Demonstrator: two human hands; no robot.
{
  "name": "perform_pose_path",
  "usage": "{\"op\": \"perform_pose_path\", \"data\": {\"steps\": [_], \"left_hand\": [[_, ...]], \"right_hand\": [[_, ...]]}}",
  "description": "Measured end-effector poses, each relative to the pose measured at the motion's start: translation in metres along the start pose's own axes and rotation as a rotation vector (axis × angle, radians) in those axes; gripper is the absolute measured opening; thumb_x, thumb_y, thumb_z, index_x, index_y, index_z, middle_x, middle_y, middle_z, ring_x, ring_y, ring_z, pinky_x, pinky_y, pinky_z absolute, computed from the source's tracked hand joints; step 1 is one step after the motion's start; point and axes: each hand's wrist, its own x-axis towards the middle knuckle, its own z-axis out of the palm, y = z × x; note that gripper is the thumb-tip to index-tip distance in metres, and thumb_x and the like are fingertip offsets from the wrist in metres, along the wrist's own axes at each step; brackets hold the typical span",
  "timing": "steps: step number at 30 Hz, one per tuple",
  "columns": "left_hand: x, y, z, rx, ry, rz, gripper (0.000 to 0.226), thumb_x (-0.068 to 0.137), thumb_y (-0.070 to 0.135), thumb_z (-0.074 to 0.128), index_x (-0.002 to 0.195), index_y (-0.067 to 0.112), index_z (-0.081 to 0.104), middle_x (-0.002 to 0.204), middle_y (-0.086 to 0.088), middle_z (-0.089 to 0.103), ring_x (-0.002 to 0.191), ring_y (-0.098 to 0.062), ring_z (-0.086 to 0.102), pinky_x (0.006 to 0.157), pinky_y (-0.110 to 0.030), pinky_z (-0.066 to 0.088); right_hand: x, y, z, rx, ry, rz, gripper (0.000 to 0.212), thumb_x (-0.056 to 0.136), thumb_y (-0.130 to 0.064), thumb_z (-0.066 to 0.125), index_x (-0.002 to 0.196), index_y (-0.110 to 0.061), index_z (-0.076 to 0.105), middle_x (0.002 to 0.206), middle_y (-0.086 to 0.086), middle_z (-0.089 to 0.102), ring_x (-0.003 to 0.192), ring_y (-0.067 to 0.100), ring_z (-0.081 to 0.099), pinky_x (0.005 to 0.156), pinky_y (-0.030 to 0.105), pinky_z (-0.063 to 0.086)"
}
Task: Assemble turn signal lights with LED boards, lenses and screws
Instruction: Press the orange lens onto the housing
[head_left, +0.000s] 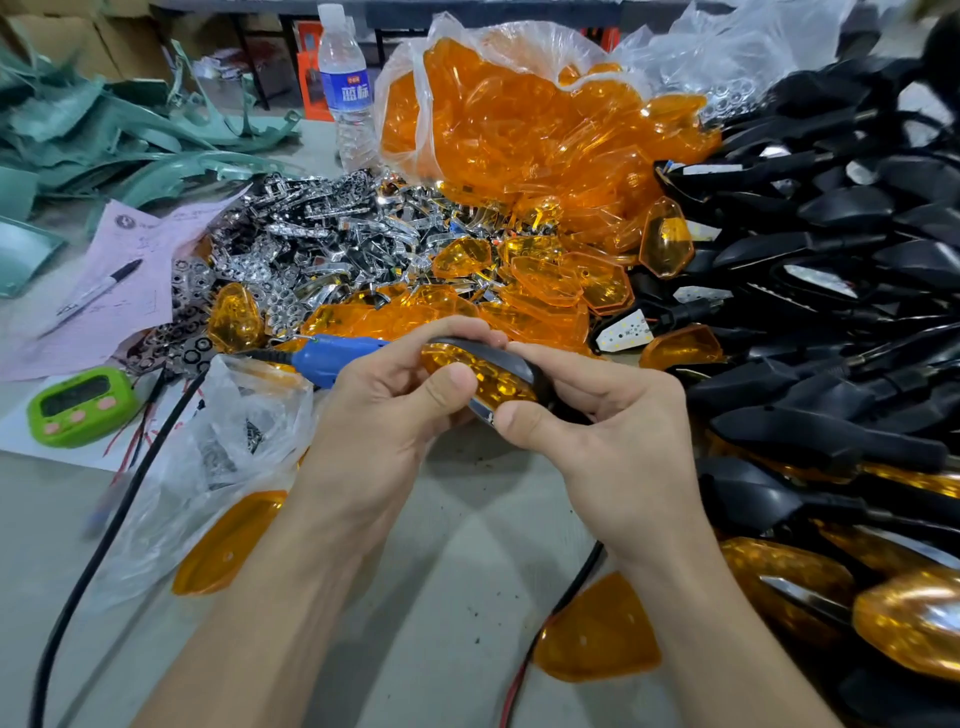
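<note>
A turn signal light (488, 376) with a black housing and an amber lens is held above the table between both hands. My left hand (387, 410) grips its left end, thumb pressed on the lens. My right hand (602, 431) pinches its right end, thumb under the chrome edge. A blue electric screwdriver (332, 358) lies just behind my left hand. Loose amber lenses (550, 280), chrome reflectors (311, 244) and a white LED board (628, 332) lie behind the hands.
A bag of amber lenses (519, 119) stands at the back. Black housings (831, 260) pile up on the right, finished lights (904, 618) at the lower right. A screw bag (234, 441), a green timer (78, 405), a black cable (104, 545) and a water bottle (345, 88) sit on the left.
</note>
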Motion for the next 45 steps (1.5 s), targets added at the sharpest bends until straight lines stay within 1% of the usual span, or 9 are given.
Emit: {"op": "perform_pose_path", "data": {"steps": [6, 10, 13, 18, 24, 29, 35, 40, 45], "left_hand": [[-0.001, 0.003, 0.0, -0.031, 0.034, -0.029, 0.033, 0.077, 0.028, 0.083, 0.107, 0.015, 0.079, 0.109, -0.014, 0.075, 0.091, -0.026, 0.069, 0.08, -0.035, 0.059], [-0.003, 0.001, 0.005, 0.037, 0.133, -0.022, 0.032, 0.076, 0.024, 0.081, 0.106, 0.014, 0.08, 0.095, -0.027, 0.066, 0.085, -0.037, 0.056, 0.085, -0.051, 0.05], [-0.003, 0.002, 0.007, 0.06, 0.17, -0.042, 0.033, 0.075, 0.031, 0.08, 0.106, 0.023, 0.082, 0.102, -0.031, 0.068, 0.089, -0.038, 0.06, 0.093, -0.057, 0.053], [-0.002, 0.008, 0.0, -0.139, 0.01, -0.193, 0.048, 0.088, 0.037, 0.065, 0.128, 0.011, 0.072, 0.134, -0.011, 0.07, 0.105, -0.022, 0.073, 0.088, -0.033, 0.059], [-0.002, 0.011, -0.005, -0.195, -0.023, -0.211, 0.026, 0.082, 0.022, 0.077, 0.106, 0.014, 0.082, 0.111, -0.011, 0.077, 0.094, -0.021, 0.075, 0.085, -0.033, 0.06], [0.002, 0.009, -0.003, -0.215, 0.014, -0.202, 0.025, 0.087, 0.019, 0.062, 0.099, 0.012, 0.083, 0.096, -0.006, 0.078, 0.079, -0.015, 0.074, 0.076, -0.03, 0.061], [0.006, 0.001, 0.005, -0.074, 0.25, -0.178, 0.025, 0.075, 0.04, 0.077, 0.092, 0.023, 0.085, 0.098, -0.005, 0.08, 0.086, -0.019, 0.075, 0.074, -0.031, 0.061], [0.009, -0.007, 0.004, 0.042, 0.348, -0.148, 0.027, 0.081, 0.046, 0.078, 0.085, 0.02, 0.084, 0.09, -0.009, 0.078, 0.084, -0.021, 0.072, 0.08, -0.038, 0.057], [0.003, -0.007, 0.002, -0.104, 0.041, -0.207, 0.038, 0.093, 0.012, 0.066, 0.13, 0.011, 0.069, 0.126, -0.011, 0.072, 0.11, -0.025, 0.07, 0.084, -0.038, 0.059]], "right_hand": [[-0.004, -0.003, 0.005, -0.062, -0.016, -0.014, 0.04, 0.077, -0.021, 0.078, 0.116, -0.028, 0.079, 0.106, -0.016, 0.079, 0.104, 0.007, 0.074, 0.091, 0.035, 0.061], [-0.003, -0.006, 0.009, -0.309, -0.063, -0.098, 0.033, 0.083, -0.037, 0.075, 0.112, -0.05, 0.069, 0.104, -0.029, 0.072, 0.101, 0.0, 0.068, 0.083, 0.017, 0.054], [0.001, -0.003, 0.008, -0.171, -0.074, -0.077, 0.039, 0.083, -0.026, 0.085, 0.119, -0.034, 0.074, 0.108, -0.022, 0.075, 0.106, 0.004, 0.07, 0.087, 0.023, 0.057], [0.004, -0.004, -0.002, 0.039, -0.14, -0.068, 0.041, 0.081, -0.01, 0.085, 0.119, -0.022, 0.075, 0.112, -0.008, 0.079, 0.109, 0.011, 0.073, 0.088, 0.022, 0.056], [0.0, -0.005, -0.001, -0.079, -0.13, -0.072, 0.046, 0.081, -0.01, 0.087, 0.123, -0.022, 0.076, 0.113, -0.014, 0.078, 0.11, 0.003, 0.07, 0.088, 0.017, 0.054], [-0.003, -0.004, 0.006, -0.136, -0.077, -0.085, 0.042, 0.084, -0.014, 0.084, 0.123, -0.025, 0.076, 0.111, -0.02, 0.076, 0.108, 0.0, 0.07, 0.087, 0.014, 0.053], [-0.003, -0.003, 0.018, -0.275, -0.101, -0.04, 0.053, 0.069, -0.036, 0.086, 0.118, -0.044, 0.067, 0.104, -0.024, 0.072, 0.095, 0.004, 0.07, 0.078, 0.019, 0.054], [-0.003, 0.003, 0.021, -0.137, -0.064, 0.062, 0.037, 0.084, -0.032, 0.079, 0.108, -0.045, 0.054, 0.089, -0.007, 0.074, 0.071, 0.018, 0.07, 0.071, 0.044, 0.062], [0.001, 0.002, 0.015, 0.166, -0.027, 0.135, 0.017, 0.091, -0.027, 0.073, 0.108, -0.026, 0.069, 0.096, 0.004, 0.078, 0.083, 0.02, 0.077, 0.07, 0.035, 0.063]]}}
